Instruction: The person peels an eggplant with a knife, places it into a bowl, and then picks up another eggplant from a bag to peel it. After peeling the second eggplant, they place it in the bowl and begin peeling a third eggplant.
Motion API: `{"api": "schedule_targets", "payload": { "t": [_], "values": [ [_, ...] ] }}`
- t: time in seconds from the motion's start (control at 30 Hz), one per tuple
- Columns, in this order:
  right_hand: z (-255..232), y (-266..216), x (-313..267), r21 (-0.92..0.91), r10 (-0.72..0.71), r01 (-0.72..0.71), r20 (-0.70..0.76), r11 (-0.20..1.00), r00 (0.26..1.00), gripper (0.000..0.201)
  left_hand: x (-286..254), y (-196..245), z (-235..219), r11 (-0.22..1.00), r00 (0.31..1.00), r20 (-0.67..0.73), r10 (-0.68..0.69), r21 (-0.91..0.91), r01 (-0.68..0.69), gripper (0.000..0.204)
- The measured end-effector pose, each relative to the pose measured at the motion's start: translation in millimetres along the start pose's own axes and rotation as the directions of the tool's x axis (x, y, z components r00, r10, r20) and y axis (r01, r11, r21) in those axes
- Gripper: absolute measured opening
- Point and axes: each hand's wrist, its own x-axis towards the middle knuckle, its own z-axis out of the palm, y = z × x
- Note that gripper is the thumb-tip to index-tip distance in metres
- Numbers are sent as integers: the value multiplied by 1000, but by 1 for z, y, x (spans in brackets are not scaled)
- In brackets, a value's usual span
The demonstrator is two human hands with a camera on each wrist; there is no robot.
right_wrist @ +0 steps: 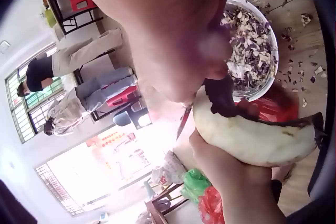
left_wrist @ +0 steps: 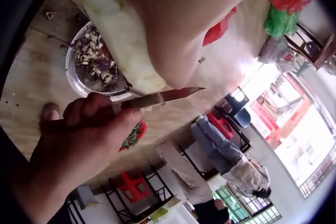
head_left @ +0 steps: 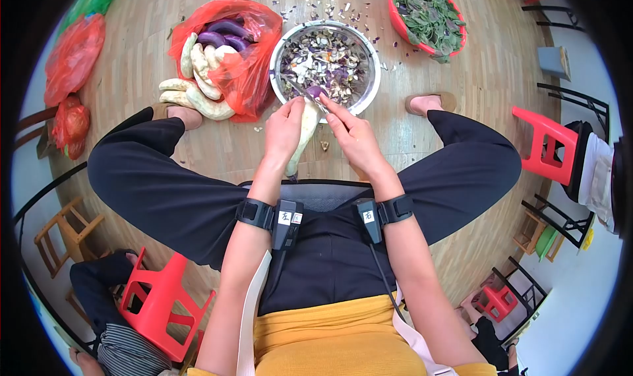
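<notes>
- The left grip (head_left: 284,136) is closed round a pale, peeled eggplant (right_wrist: 257,141), fingers and thumb curled on it.
- The right grip (head_left: 358,140) is curled round a knife (left_wrist: 161,98), its blade at one end of the eggplant.
- Dark purple peel (right_wrist: 222,97) hangs at that same end.
- The eggplant is in the air at the near rim of a metal basin (head_left: 375,72), slanting back towards the person.
- Purple and white peelings (head_left: 323,62) lie in the basin, with more scattered on the wood-patterned floor (head_left: 478,72).
- Left of the basin, an open red bag (head_left: 254,79) holds purple eggplants (head_left: 229,28); pale peeled ones (head_left: 210,103) lie at its mouth and spill onto the floor.
- Beyond to the right, green leaves (head_left: 428,16) fill a red basin (head_left: 399,30).
- A red stool (head_left: 558,136) stands further right.
</notes>
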Motion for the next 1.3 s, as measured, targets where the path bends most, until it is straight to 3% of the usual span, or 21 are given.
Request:
{"api": "schedule_targets", "payload": {
  "t": [0.07,0.2,0.4,0.67,0.8,0.9,0.97,1.0,1.03,1.1,1.17,1.23,1.3],
  "values": [
    [0,4,0,-80,-99,98,-14,992,995,34,-2,2,0,996,999,-22,44,81,-42,41],
    [-4,-7,-3,-181,1,6,37,983,999,33,-9,13,-1,946,991,-45,126,306,-106,43],
    [0,3,1,-248,-72,63,-27,967,997,31,-9,12,1,951,994,-40,102,296,-86,45],
    [0,-14,2,-309,105,-110,-32,945,994,30,-8,5,2,927,994,-61,89,370,-60,46],
    [10,-4,6,-425,28,-70,-106,902,994,29,-7,5,3,943,995,-69,72,329,-46,46],
    [16,22,16,-392,23,-92,-178,915,984,29,-12,13,3,949,997,-41,65,310,-49,43],
    [15,58,28,48,199,-194,-301,980,933,30,-13,12,5,975,997,-29,74,212,-67,41],
    [9,51,31,228,405,-357,-220,906,887,31,-12,12,5,990,996,-16,88,110,-86,40],
    [6,41,30,223,405,-359,-217,906,888,31,-11,10,4,991,996,-19,86,105,-83,40],
    [3,23,20,87,194,-178,-240,980,951,33,-5,6,4,999,999,-20,43,26,-43,38],
    [6,9,12,90,169,-156,-175,984,970,35,-3,5,3,997,998,-34,47,66,-45,39],
    [11,-2,5,-51,-84,78,-127,996,988,35,-4,6,2,993,997,-52,50,113,-44,40],
    [10,-1,5,-38,-14,10,-105,999,994,36,-6,8,2,976,992,-85,92,203,-73,40]
  ]
}}
